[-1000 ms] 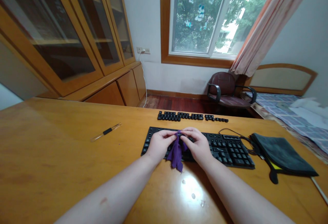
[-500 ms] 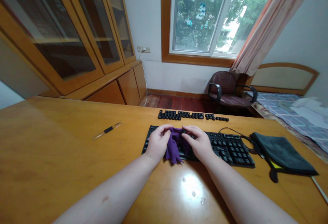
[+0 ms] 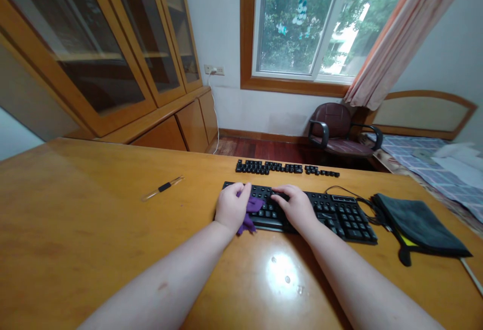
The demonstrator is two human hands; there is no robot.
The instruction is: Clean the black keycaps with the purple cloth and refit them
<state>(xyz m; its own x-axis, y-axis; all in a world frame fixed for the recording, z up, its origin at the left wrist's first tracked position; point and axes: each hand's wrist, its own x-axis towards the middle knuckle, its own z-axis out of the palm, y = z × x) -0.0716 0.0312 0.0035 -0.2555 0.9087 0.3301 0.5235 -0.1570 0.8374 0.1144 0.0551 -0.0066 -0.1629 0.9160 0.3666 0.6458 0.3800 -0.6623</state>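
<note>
Left hand [image 3: 233, 207] lies palm-down over the left part of the keyboard [image 3: 339, 217], with a purple cloth [image 3: 253, 205] bunched under and beside it. One fold of the cloth shows right of the fingers; another hangs past the keyboard's front edge, below the palm. The left grip is partly curled over the cloth. Whether it is gripping or only pressing cannot be determined.

Right hand [image 3: 296, 208] rests on the keys right of the cloth, fingers curved, the grip holding nothing visible. It is near the cloth, with no contact seen.

The keyboard sits flat on the desk [image 3: 75, 229]. Loose black keycaps [image 3: 287, 168] lie in a line beyond it, near but not touching. A cable [image 3: 341, 189] runs from the keyboard's far edge toward a folded gray cloth [image 3: 418, 227], which lies just to the right with a yellow edge showing. A slim clear rod [image 3: 163, 187] with a black band lies well left of the hands.
</note>
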